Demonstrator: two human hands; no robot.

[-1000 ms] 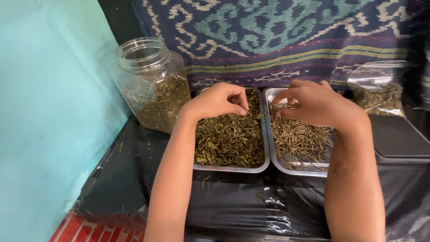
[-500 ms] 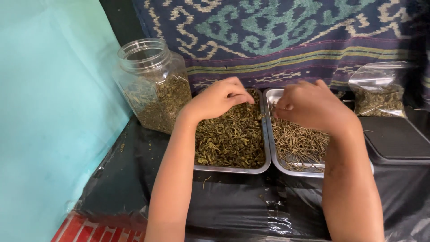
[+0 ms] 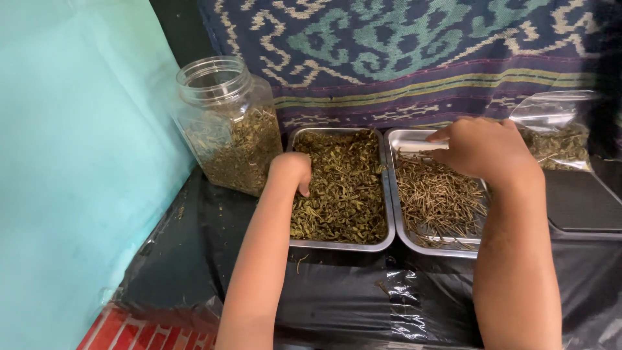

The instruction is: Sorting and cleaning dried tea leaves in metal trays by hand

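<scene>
So the left hand (image 3: 293, 170) is digging into the left metal tray (image 3: 342, 245), fingers curled down in the dried green leaves (image 3: 343, 188); can't tell if it's actually pinching any. The right hand (image 3: 483, 148) is hovering over the right metal tray (image 3: 414, 139), loosely bent with the index finger poking out toward 9 o'clock, holding nothing I can see. Thin brown stems (image 3: 434, 198) are lying under it. The trays are sitting side by side, touching. A clear plastic jar (image 3: 227, 123) of leaves is standing at 10 o'clock, and a plastic bag (image 3: 557, 133) is sitting at 2 o'clock.
</scene>
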